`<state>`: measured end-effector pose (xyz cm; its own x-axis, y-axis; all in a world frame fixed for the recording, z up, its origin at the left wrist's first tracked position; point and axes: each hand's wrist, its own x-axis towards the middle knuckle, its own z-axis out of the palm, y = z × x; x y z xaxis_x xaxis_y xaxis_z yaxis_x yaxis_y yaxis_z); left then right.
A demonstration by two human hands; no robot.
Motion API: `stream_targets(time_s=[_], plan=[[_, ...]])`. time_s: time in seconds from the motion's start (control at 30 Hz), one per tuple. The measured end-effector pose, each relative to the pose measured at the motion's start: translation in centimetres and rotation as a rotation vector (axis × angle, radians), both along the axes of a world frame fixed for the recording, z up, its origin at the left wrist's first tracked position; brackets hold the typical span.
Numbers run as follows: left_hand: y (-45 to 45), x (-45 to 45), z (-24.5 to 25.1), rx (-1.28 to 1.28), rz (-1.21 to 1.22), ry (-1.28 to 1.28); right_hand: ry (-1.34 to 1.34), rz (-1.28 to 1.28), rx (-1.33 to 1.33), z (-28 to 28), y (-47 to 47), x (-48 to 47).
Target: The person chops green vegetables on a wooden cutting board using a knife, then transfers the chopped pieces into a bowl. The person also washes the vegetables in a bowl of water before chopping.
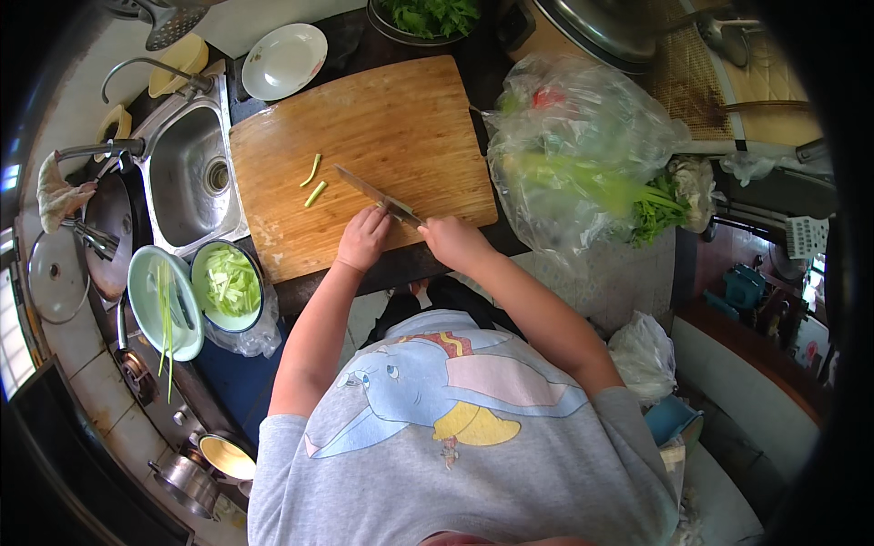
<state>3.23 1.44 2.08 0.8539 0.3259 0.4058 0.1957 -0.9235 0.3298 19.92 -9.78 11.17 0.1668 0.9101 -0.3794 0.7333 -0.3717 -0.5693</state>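
My right hand point(456, 240) is closed around the handle of a kitchen knife point(365, 187), whose blade points up and left over a wooden cutting board point(382, 109). Beside the blade, my left hand point(365, 235) rests near the board's front edge with its fingertips at the knife; pale green stalk shows along the blade, partly covered by the knife. Whether my left fingers grip the stalk is hard to see. Two short cut stalk pieces point(315, 193) lie on the board left of the blade. An enamel bowl point(260, 286) of sliced celery point(232, 281) stands to the left.
Left of the board is a steel sink point(184, 177). A pale green basin point(143, 300) holds long thin stalks and a knife. A white plate point(283, 61) stands behind the board. Clear plastic bags point(580, 136) with leafy celery lie at the right, near a large lidded pot point(601, 27).
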Motion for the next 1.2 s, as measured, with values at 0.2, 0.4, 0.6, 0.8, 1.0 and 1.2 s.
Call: stream_targets(time_s=[0.2,0.4,0.6,0.8,1.0,1.2], plan=[[0.4,-0.2,0.4,-0.051,-0.005,0.065,-0.017,-0.123,0.039,2.0,-2.5,0.5],[2.6,1.5,2.9,0.039,-0.112,0.095,-0.142,-0.163,0.143,2.9,-4.3,0.4],[3.0,2.4,4.0,0.073,-0.321,0.533,-0.239,-0.204,0.173,3.8,-5.6,-0.7],[2.3,2.3,3.0,-0.049,-0.096,0.537,-0.247,-0.249,0.255,4.6,-5.9,-2.4],[3.1,-2.3,5.3,-0.466,0.198,0.247,-0.362,-0.152,0.334,5.9,-5.2,-3.9],[6.1,-15.1,9.9,-0.721,0.608,-0.108,-0.427,0.165,0.435,7.0,-2.1,-5.9]])
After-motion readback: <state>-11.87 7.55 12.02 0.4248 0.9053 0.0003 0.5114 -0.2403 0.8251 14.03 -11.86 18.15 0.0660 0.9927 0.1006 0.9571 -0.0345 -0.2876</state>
